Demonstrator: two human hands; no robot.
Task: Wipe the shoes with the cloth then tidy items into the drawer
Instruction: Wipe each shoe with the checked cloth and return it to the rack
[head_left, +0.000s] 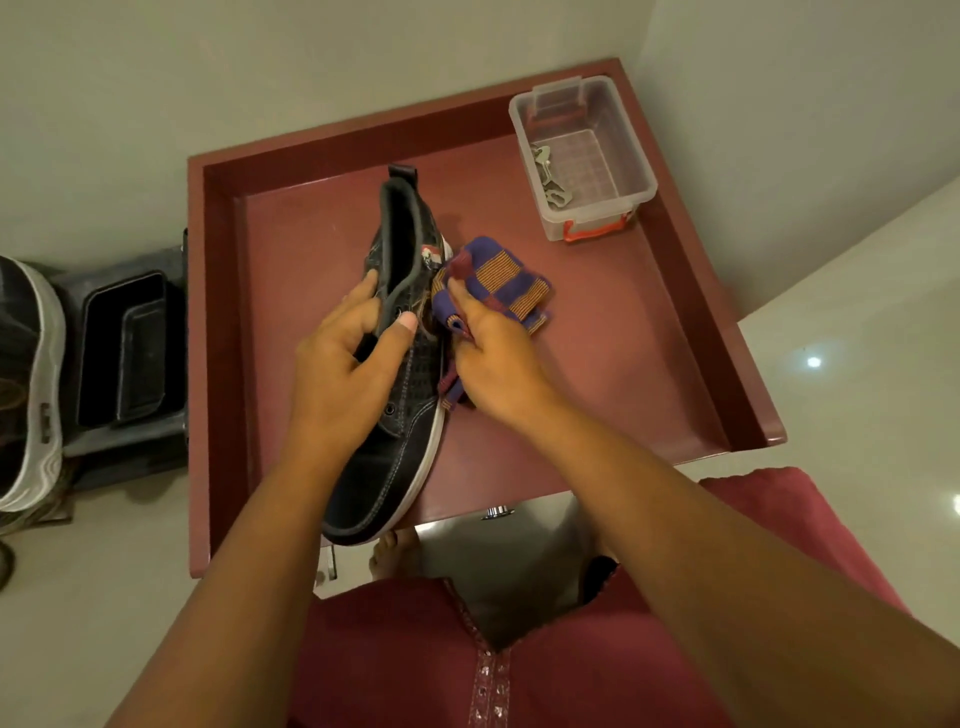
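Observation:
A black shoe with a white sole edge lies lengthwise over the open dark-red drawer, toe toward me. My left hand grips it around the collar, thumb across the tongue. My right hand holds a blue, orange and maroon checked cloth pressed against the shoe's right side. Part of the cloth is hidden under my fingers.
A clear plastic box with orange latches and some metal bits inside sits in the drawer's far right corner. A second shoe with a white sole and a black tray rest on the floor to the left. My feet stand below the drawer front.

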